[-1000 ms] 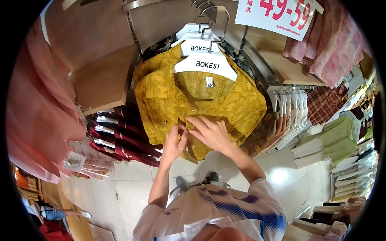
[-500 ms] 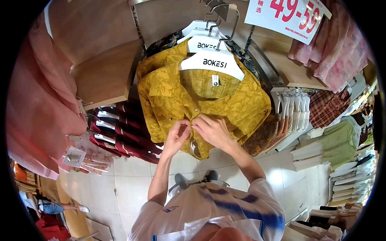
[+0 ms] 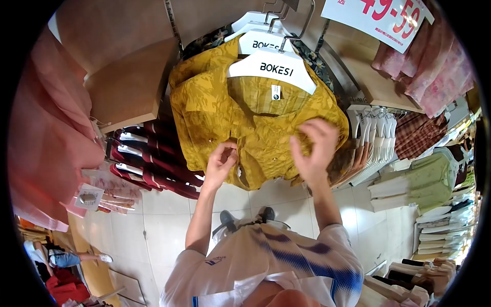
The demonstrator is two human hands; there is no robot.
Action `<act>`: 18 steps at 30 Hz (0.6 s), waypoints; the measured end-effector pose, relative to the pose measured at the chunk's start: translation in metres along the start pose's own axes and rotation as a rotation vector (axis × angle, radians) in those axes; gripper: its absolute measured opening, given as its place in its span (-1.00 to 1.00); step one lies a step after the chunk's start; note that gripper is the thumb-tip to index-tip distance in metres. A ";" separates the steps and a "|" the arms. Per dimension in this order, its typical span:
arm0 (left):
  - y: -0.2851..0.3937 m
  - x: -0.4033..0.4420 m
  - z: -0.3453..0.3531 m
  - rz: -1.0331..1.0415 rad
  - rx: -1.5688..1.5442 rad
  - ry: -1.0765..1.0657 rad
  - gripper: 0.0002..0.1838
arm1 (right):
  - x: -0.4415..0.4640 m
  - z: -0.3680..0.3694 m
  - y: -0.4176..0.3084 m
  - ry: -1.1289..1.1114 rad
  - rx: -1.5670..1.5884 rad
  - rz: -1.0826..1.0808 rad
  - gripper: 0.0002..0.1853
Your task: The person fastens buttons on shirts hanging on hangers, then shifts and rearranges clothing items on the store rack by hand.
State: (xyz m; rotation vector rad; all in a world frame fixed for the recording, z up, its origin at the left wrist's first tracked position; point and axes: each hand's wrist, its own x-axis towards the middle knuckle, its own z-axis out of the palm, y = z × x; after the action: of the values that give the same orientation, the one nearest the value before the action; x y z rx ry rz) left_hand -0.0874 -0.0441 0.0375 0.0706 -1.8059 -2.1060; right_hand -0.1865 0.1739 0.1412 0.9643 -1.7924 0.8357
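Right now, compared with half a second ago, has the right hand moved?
Yes: the right hand has moved rightward in the view, closer to the price sign.

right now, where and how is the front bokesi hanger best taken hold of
Front BOKESI hanger: probably by its metal neck, from the front. That neck stands bare above the bar, while both sloping ends meet the yellow shirt and other hangers sit close behind.

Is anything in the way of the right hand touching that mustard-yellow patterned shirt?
Nothing visible is. The bare right hand, blurred with spread fingers, is before the mustard-yellow patterned shirt with nothing between; the front white BOKESI hanger is higher up.
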 end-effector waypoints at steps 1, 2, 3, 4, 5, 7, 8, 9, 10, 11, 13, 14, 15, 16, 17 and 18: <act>-0.001 0.001 -0.002 0.001 0.015 0.001 -0.81 | 0.000 -0.003 0.015 0.070 -0.027 -0.014 -0.63; -0.002 0.001 -0.002 0.002 0.030 0.001 -0.80 | 0.001 -0.005 0.029 0.140 -0.055 -0.028 -0.57; 0.001 0.002 0.000 -0.008 0.064 0.032 -0.82 | 0.012 -0.012 0.030 0.140 -0.142 -0.004 -0.52; 0.000 0.002 0.000 -0.018 0.062 0.034 -0.82 | 0.024 -0.021 0.029 0.139 -0.228 0.019 -0.48; -0.002 0.003 0.000 -0.015 0.061 0.050 -0.83 | 0.028 -0.024 0.035 0.128 -0.228 0.022 -0.48; -0.007 0.003 0.000 -0.015 0.058 0.066 -0.85 | 0.031 -0.027 0.048 0.013 -0.315 0.083 -0.43; -0.011 0.003 0.001 -0.022 0.055 0.068 -0.85 | 0.030 -0.027 0.054 0.005 -0.314 0.084 -0.43; -0.016 0.003 0.001 0.003 0.104 0.069 -0.87 | 0.027 -0.026 0.060 -0.087 -0.271 0.129 -0.43; -0.021 0.003 0.001 0.030 0.154 0.070 -0.88 | 0.023 -0.024 0.063 -0.177 -0.227 0.173 -0.43; -0.027 0.004 0.001 0.026 0.153 0.071 -0.88 | 0.019 -0.022 0.066 -0.195 -0.198 0.206 -0.43; -0.035 0.008 0.002 0.087 0.107 0.059 -0.91 | 0.015 -0.020 0.071 -0.182 -0.208 0.190 -0.44; -0.040 0.009 0.002 0.084 0.105 0.060 -0.91 | 0.014 -0.020 0.074 -0.166 -0.219 0.174 -0.46; -0.042 0.010 0.003 0.085 0.107 0.069 -0.92 | 0.014 -0.020 0.075 -0.172 -0.221 0.176 -0.46; -0.046 0.011 0.004 0.087 0.110 0.077 -0.93 | 0.014 -0.019 0.075 -0.156 -0.189 0.189 -0.47; -0.051 0.014 0.004 0.084 0.107 0.076 -0.93 | 0.014 -0.018 0.076 -0.138 -0.156 0.201 -0.49; -0.059 0.017 0.004 0.128 0.190 0.081 -0.92 | 0.015 -0.019 0.076 -0.141 -0.158 0.202 -0.49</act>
State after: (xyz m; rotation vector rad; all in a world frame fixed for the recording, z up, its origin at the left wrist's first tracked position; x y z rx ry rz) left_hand -0.1189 -0.0384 -0.0150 0.0849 -1.9045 -1.8153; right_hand -0.2497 0.2211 0.1510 0.7643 -2.0697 0.7502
